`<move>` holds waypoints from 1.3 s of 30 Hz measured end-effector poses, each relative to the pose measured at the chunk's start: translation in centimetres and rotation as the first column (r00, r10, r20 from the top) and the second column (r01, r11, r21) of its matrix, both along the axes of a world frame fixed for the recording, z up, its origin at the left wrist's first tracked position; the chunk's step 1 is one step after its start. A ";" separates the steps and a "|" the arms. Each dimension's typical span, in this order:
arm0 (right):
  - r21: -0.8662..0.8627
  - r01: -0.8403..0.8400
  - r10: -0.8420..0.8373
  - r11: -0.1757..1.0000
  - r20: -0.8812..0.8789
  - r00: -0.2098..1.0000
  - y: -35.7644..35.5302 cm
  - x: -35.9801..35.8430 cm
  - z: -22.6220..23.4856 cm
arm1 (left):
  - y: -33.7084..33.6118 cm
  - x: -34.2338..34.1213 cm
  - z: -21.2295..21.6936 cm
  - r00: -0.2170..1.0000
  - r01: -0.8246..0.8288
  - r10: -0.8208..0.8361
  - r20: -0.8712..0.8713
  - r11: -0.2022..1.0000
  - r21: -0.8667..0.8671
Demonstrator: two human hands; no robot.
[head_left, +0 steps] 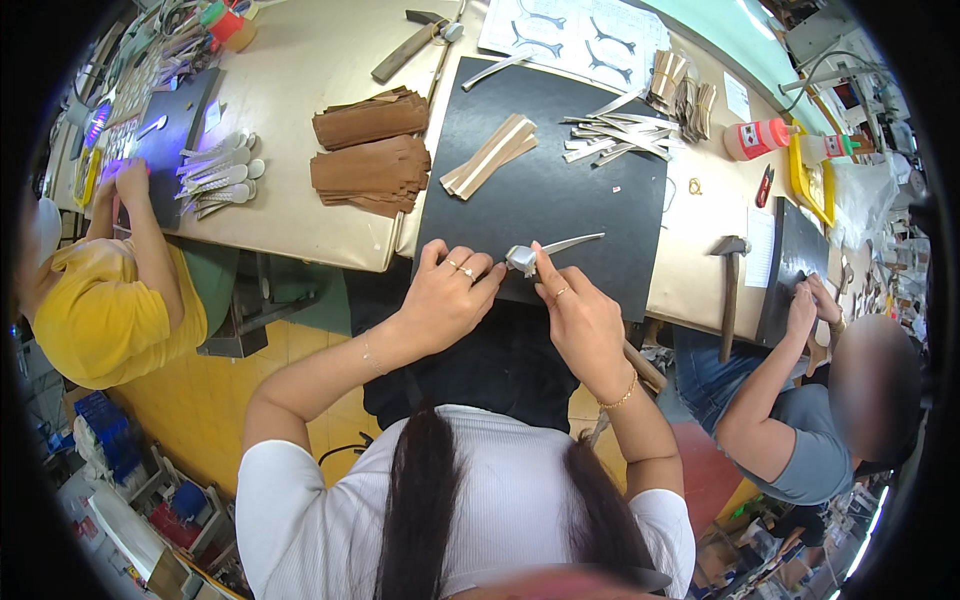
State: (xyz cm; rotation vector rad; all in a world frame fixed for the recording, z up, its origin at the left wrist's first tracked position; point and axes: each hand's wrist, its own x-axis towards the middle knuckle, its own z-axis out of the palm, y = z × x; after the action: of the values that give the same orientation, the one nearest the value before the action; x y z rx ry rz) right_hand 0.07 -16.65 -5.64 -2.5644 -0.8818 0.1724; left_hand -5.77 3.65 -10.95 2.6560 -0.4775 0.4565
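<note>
Between my hands is a silvery-white strip (521, 260) with a wide, folded-looking end and a thin tail pointing right. My left hand (450, 295) pinches the wide end from the left. My right hand (583, 318) grips it from the other side, thumb and forefinger pressed at the base of the tail. The piece is held over the near edge of a black mat (560, 195). On the mat lie a bundle of tan strips (490, 157) with a pale one on top and a loose pile of narrow silvery strips (620, 135).
Brown leather pieces (370, 155) are stacked left of the mat. A hammer (410, 50) lies beyond them, another hammer (731, 290) at right. Red bottle (757, 139) and yellow tray (812, 180) stand far right. Co-workers sit left in a yellow shirt (110, 315) and right in grey (790, 455).
</note>
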 end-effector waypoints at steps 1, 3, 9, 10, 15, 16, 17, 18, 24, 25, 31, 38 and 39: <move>0.089 -0.010 0.007 0.996 0.025 1.000 0.0 0.1 0.0 | 0.2 0.0 0.0 1.000 -0.008 0.008 -0.003 1.000 -0.017; 0.255 -0.002 -0.018 0.967 0.076 0.997 0.0 0.0 0.0 | 0.5 -0.3 0.1 0.999 -0.023 0.020 -0.042 0.998 -0.064; 0.022 -0.051 0.051 0.998 0.016 0.999 0.2 0.1 -0.4 | 0.4 -0.4 0.7 0.990 -0.098 0.083 -0.117 0.987 -0.128; 0.047 -0.031 0.031 0.998 -0.007 0.999 0.0 0.2 -0.3 | 0.2 -0.1 0.8 0.986 -0.119 0.101 -0.133 0.985 -0.129; 0.443 0.202 -0.206 0.874 -0.039 0.978 -1.6 1.3 -0.5 | -2.1 2.5 0.8 0.983 -0.138 0.107 -0.149 0.967 -0.212; 0.487 0.217 -0.239 0.846 -0.017 0.971 -2.1 1.4 -0.7 | -2.4 3.3 0.7 0.988 -0.103 0.079 -0.133 0.979 -0.179; 0.511 0.247 -0.271 0.824 -0.027 0.962 -2.6 1.5 -0.9 | -2.6 4.0 0.7 0.992 -0.068 0.051 -0.119 0.987 -0.144; 0.518 0.313 -0.318 0.796 -0.081 0.945 -3.3 1.3 -1.2 | -2.9 4.5 0.8 0.988 -0.019 0.007 -0.154 0.997 -0.073; 0.478 0.464 -0.453 0.746 -0.147 0.879 -7.0 0.2 -4.1 | -1.6 10.4 1.5 0.985 0.157 -0.169 0.035 0.960 0.232; 0.490 0.477 -0.462 0.729 -0.161 0.872 -7.3 0.0 -4.5 | -1.4 12.1 1.7 0.981 0.147 -0.174 0.090 0.957 0.250; 0.465 0.474 -0.457 0.748 -0.158 0.875 -7.6 -0.2 -5.3 | -3.5 23.0 3.8 0.922 0.163 -0.274 0.274 0.916 0.366; 0.469 0.477 -0.431 0.743 -0.210 0.878 -7.5 0.1 -4.5 | -4.1 24.5 4.8 0.965 -0.002 -0.047 0.259 0.983 0.185; 0.454 0.479 -0.438 0.751 -0.201 0.876 -7.5 0.1 -4.5 | -3.0 23.6 4.7 0.985 -0.028 -0.001 0.173 0.986 0.164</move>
State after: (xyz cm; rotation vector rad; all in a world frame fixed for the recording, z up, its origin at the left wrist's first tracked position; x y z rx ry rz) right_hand 0.20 -24.17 -10.10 -2.1778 -0.1909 -0.0898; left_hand 17.88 0.60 -6.29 2.7937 -0.5730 0.6822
